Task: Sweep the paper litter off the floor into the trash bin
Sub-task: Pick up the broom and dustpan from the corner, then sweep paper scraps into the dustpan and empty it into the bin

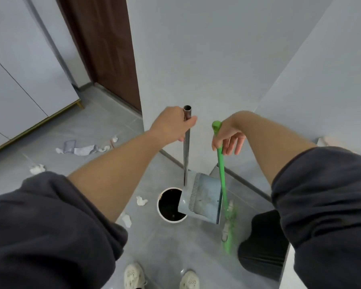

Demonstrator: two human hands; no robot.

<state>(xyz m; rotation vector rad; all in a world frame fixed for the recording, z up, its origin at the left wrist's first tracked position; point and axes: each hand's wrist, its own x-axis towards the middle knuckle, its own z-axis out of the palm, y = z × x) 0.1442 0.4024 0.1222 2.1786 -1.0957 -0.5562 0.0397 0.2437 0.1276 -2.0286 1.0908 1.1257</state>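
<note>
Several paper scraps [82, 149] litter grey floor tiles [104, 126] near white cabinets [19, 94]

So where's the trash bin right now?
In the head view, the trash bin stands on the grey floor near the middle, just ahead of the shoes, with the dustpan tipped over its right edge.

broom bristles [229, 226]: blurred | trash bin [165, 215] contents: dark, perhaps debris
</note>
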